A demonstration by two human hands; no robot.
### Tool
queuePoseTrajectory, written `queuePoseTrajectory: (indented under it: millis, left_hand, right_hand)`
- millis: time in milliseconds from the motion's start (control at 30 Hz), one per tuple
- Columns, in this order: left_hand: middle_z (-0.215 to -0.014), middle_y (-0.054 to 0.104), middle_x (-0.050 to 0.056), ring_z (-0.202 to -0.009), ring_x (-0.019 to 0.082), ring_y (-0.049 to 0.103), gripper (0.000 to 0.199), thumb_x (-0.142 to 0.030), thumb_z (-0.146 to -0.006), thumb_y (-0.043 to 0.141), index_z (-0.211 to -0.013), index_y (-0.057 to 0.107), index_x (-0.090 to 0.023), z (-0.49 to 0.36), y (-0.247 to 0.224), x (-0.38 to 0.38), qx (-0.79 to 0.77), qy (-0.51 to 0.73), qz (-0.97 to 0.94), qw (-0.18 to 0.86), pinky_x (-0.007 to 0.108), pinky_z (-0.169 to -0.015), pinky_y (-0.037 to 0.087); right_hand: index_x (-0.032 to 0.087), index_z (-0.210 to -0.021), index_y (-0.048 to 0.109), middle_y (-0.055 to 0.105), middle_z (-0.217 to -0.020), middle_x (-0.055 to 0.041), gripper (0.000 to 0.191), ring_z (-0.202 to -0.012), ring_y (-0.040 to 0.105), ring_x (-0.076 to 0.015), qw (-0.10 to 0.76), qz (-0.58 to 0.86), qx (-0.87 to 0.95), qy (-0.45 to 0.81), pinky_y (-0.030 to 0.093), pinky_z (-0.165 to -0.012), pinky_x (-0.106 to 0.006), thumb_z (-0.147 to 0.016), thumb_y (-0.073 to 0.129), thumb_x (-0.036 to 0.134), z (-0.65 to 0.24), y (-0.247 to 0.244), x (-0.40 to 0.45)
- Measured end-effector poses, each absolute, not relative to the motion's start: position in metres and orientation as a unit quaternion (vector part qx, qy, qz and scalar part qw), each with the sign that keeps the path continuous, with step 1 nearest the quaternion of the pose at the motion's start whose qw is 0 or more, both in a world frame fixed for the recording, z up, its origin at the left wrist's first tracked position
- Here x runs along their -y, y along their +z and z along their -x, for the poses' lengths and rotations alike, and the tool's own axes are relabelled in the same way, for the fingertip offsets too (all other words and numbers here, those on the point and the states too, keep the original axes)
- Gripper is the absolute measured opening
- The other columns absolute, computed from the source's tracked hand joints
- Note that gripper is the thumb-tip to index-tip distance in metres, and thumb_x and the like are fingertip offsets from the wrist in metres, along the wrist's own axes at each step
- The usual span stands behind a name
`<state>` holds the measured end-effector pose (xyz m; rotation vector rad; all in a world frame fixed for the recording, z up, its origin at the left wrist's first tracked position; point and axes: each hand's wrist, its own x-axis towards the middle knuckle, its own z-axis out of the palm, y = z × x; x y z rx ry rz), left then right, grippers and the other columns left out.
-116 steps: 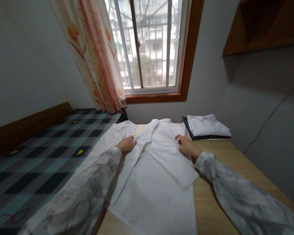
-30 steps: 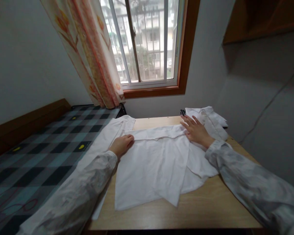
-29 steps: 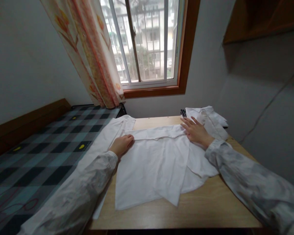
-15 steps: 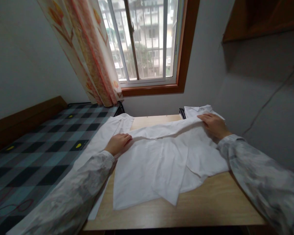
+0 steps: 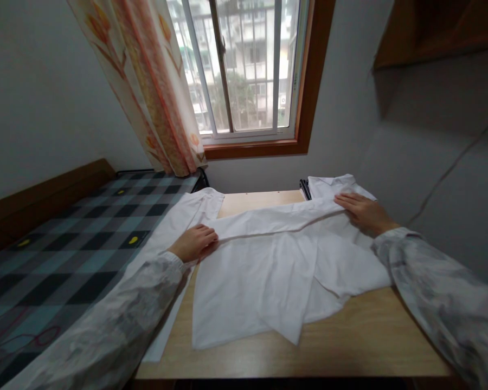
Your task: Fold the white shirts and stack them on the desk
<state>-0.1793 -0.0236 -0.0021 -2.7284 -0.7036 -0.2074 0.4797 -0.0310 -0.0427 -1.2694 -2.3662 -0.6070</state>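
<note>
From the head view: a white shirt [image 5: 264,276] lies across the wooden counter [image 5: 370,346], far edge folded over. Left hand [image 5: 193,242] at one end, right hand [image 5: 364,213] at the other, fingers together; whether either grip pinches cloth, I can't tell.

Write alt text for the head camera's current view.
A person's left hand and right hand touch opposite ends of the far edge of a white shirt spread on a wooden table. Folded clothes sit beyond the right hand; a checked bed is at left, and a window with a flowered curtain is ahead.
</note>
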Motion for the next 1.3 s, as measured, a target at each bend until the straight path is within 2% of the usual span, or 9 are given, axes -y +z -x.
queuePoseTrajectory:
  millis: [167, 333, 433, 567, 667, 833, 933, 1133, 1300]
  left_hand:
    - [-0.091, 0.07, 0.005, -0.083, 0.022, 0.065, 0.031, -0.035, -0.114, 0.047, -0.091, 0.064, -0.023, 0.184, 0.0, 0.028, 0.243, -0.065, 0.959, 0.132, 0.039, -0.09, 0.051]
    - [-0.099, 0.071, 0.007, -0.092, 0.024, 0.067, 0.03, -0.044, -0.11, 0.055, -0.091, 0.067, -0.023, 0.178, 0.002, 0.037, 0.269, -0.082, 0.957, 0.071, 0.041, -0.093, 0.054]
    - [-0.123, 0.074, 0.011, -0.113, 0.027, 0.069, 0.031, -0.043, -0.112, 0.049, -0.107, 0.071, -0.023, 0.157, 0.003, 0.031, 0.334, -0.157, 0.928, 0.059, 0.045, -0.104, 0.055]
    - [-0.161, 0.06, 0.013, -0.145, 0.03, 0.058, 0.04, -0.04, -0.113, 0.041, -0.137, 0.066, -0.021, 0.107, -0.002, 0.003, 0.387, -0.192, 0.9, 0.058, 0.051, -0.126, 0.044]
    - [-0.174, 0.047, 0.015, -0.16, 0.032, 0.045, 0.053, -0.045, -0.11, 0.045, -0.155, 0.057, -0.017, 0.07, -0.017, -0.015, 0.445, -0.173, 0.877, 0.048, 0.055, -0.136, 0.029]
    - [-0.18, 0.032, 0.023, -0.168, 0.035, 0.031, 0.087, -0.067, -0.107, 0.045, -0.172, 0.035, -0.01, 0.049, -0.052, -0.014, 0.467, -0.072, 0.881, -0.027, 0.055, -0.137, 0.023]
    - [-0.182, 0.026, 0.02, -0.17, 0.035, 0.025, 0.094, -0.076, -0.105, 0.04, -0.175, 0.031, -0.014, 0.059, -0.058, -0.002, 0.457, -0.062, 0.886, -0.046, 0.056, -0.137, 0.021]
    - [-0.171, 0.052, 0.013, -0.155, 0.033, 0.053, 0.069, -0.068, -0.106, 0.05, -0.159, 0.058, -0.024, 0.078, -0.043, 0.014, 0.438, -0.103, 0.893, -0.019, 0.048, -0.129, 0.042]
    - [-0.149, 0.071, 0.009, -0.131, 0.03, 0.071, 0.038, -0.044, -0.111, 0.047, -0.135, 0.072, -0.028, 0.085, -0.04, 0.024, 0.431, -0.127, 0.892, 0.035, 0.047, -0.106, 0.061]
  right_hand:
    - [0.017, -0.157, 0.06, 0.065, -0.158, -0.0138, 0.062, -0.148, 0.059, -0.0315, 0.213, 0.485, 0.815, -0.236, 0.049, -0.124, -0.052, -0.096, 0.052, 0.015, -0.477, -0.04, 0.035]
    - [0.016, -0.16, 0.058, 0.059, -0.165, -0.0144, 0.068, -0.154, 0.053, -0.0336, 0.159, 0.462, 0.839, -0.238, 0.04, -0.129, -0.055, -0.093, 0.055, 0.018, -0.48, -0.04, 0.039]
    - [0.017, -0.162, 0.055, 0.051, -0.171, -0.0141, 0.071, -0.158, 0.047, -0.0355, 0.164, 0.462, 0.839, -0.237, 0.032, -0.132, -0.059, -0.092, 0.059, 0.022, -0.469, -0.037, 0.04]
    - [0.018, -0.165, 0.051, 0.042, -0.177, -0.0136, 0.067, -0.162, 0.041, -0.0345, 0.183, 0.443, 0.854, -0.203, 0.024, -0.135, -0.06, -0.098, 0.055, 0.027, -0.415, -0.025, 0.031]
    - [0.019, -0.166, 0.051, 0.044, -0.176, -0.0136, 0.062, -0.162, 0.041, -0.0332, 0.185, 0.425, 0.875, -0.141, 0.025, -0.135, -0.058, -0.105, 0.052, 0.032, -0.362, -0.021, 0.018]
    - [0.019, -0.17, 0.045, 0.042, -0.176, -0.0165, 0.075, -0.162, 0.041, -0.0355, 0.143, 0.383, 0.912, -0.04, 0.029, -0.134, -0.06, -0.103, 0.063, 0.047, -0.319, -0.045, 0.006]
    - [0.022, -0.173, 0.04, 0.042, -0.176, -0.0159, 0.078, -0.163, 0.042, -0.0351, 0.146, 0.371, 0.917, 0.012, 0.031, -0.133, -0.062, -0.105, 0.062, 0.053, -0.323, -0.065, 0.005]
    - [0.02, -0.167, 0.051, 0.054, -0.168, -0.0156, 0.072, -0.155, 0.052, -0.0351, 0.194, 0.354, 0.915, -0.009, 0.04, -0.129, -0.058, -0.096, 0.064, 0.025, -0.315, -0.065, 0.006]
    - [0.02, -0.156, 0.063, 0.065, -0.158, -0.0141, 0.055, -0.143, 0.063, -0.0333, 0.221, 0.412, 0.884, -0.002, 0.046, -0.124, -0.057, -0.102, 0.053, 0.022, -0.28, -0.065, 0.017]
